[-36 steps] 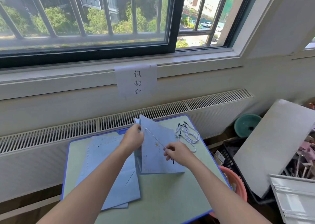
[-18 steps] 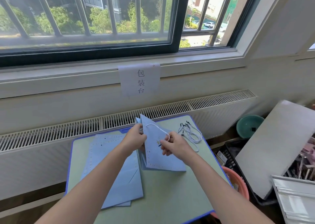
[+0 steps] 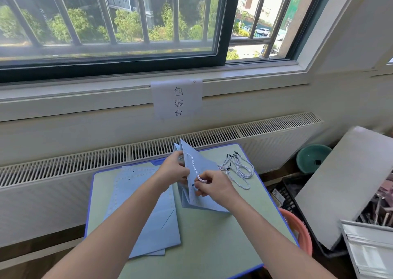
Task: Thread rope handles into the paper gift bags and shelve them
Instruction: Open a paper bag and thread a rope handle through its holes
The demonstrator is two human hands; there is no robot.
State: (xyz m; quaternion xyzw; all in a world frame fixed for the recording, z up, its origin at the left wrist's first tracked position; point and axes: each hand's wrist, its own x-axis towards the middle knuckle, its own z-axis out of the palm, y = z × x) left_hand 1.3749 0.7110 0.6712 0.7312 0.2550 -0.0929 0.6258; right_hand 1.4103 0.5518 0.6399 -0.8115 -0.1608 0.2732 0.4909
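A small green worktop (image 3: 212, 247) with a blue edge stands under a big window. On it a blue paper bag (image 3: 200, 164) stands up, folded and a bit tilted, near the middle of the far side. The left hand (image 3: 175, 172) holds the bag near its top edge, with the fingers curled on the paper. The right hand (image 3: 213, 186) is just beside it, in front of the bag. Its fingers pinch the end of a white twisted rope (image 3: 194, 169). The rope runs from a spot high on the bag down to the right hand in a curve. A small dark tip pokes out next to the right fingers.

To the left of the standing bag lies a pile of flat bags (image 3: 146, 210), also blue, with rows of little dots near the top. The left arm goes over this pile. To the right, at the far corner of the worktop, lies a bunch of ropes (image 3: 239, 170) with black tips, close to the bag but not touching the hands.

A white paper sign (image 3: 177, 99) with dark writing hangs on the wall under the window sill. On the floor to the right are a green bowl (image 3: 311, 158), a pink tub (image 3: 299, 234) and a white board (image 3: 348, 183) leaning over a black crate.
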